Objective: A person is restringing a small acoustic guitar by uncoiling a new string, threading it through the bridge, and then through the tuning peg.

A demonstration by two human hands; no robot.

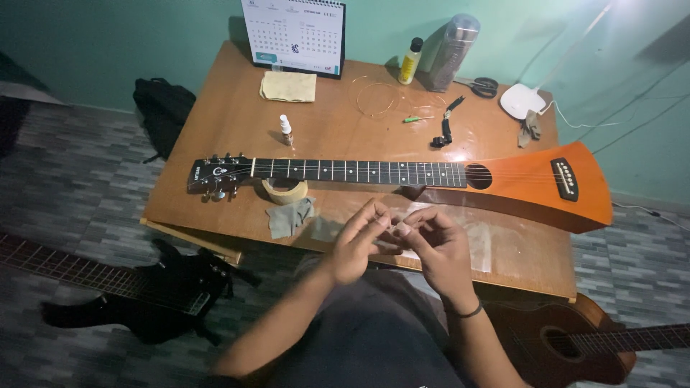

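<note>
A small orange travel guitar (532, 185) lies across the wooden table (215, 122), its dark neck (359, 172) and headstock (215, 176) pointing left. My left hand (357, 241) and my right hand (438, 244) meet just in front of the guitar, over the table's near edge. Their fingertips pinch a small pale thing (397, 228) between them; it is too small to make out. The neck rests on a roll of tape (284, 190), beside a grey cloth (289, 215).
On the table stand a desk calendar (295, 36), a folded cloth (288, 86), a small dropper bottle (286, 130), a coiled string (375, 97), a yellow bottle (410, 61), a clear canister (453, 50) and scissors (483, 86). A black guitar (129, 294) and a brown guitar (575, 341) lie on the floor.
</note>
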